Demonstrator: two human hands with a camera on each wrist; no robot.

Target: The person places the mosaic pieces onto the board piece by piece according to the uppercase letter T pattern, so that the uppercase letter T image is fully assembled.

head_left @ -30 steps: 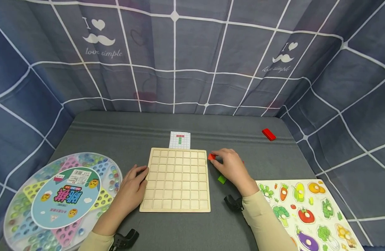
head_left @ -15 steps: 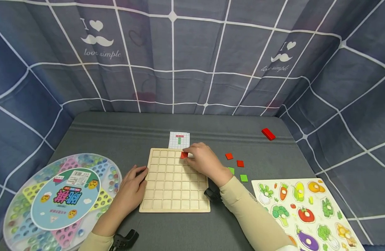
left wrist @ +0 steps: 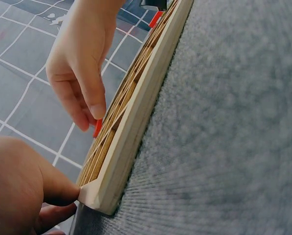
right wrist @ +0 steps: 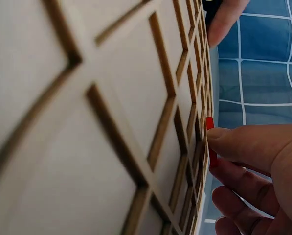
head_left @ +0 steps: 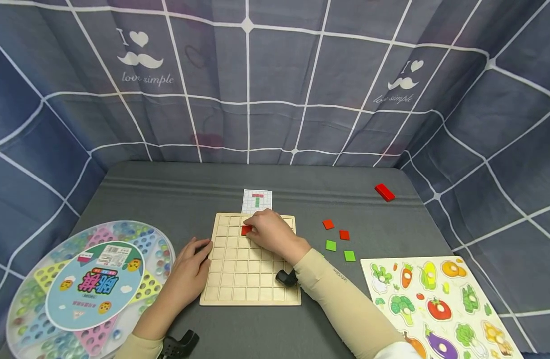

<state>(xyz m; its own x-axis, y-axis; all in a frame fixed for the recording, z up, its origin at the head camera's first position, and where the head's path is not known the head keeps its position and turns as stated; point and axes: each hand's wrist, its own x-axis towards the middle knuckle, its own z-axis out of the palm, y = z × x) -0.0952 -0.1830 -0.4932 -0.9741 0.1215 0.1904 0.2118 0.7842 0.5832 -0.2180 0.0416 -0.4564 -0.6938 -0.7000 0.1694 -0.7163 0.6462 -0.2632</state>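
Observation:
A pale wooden grid board [head_left: 239, 281] lies flat on the grey cloth in front of me. Between thumb and fingers my right hand [head_left: 275, 234] pinches a small red square tile [head_left: 245, 230], over the board's upper cells. In the right wrist view the tile [right wrist: 213, 152] stands on edge against the grid. My left hand [head_left: 190, 267] rests beside the board, its fingers touching the left edge; the left wrist view shows the thumb at a board corner [left wrist: 92, 196]. Behind the board lies a paper card [head_left: 249, 199] printed with a red and green T pattern, its lower part overlapped.
Right of the board lie two red tiles [head_left: 328, 224] and green tiles [head_left: 331, 245]. A red bar [head_left: 384, 192] lies farther back. A vegetable picture board [head_left: 416, 294] sits at the front right, and a round marble game set [head_left: 95, 294] at the left.
My right hand has brought a red tile from beside the board leftward onto the grid's upper part, uncovering the loose tiles on the right. The left hand stays at the board's edge.

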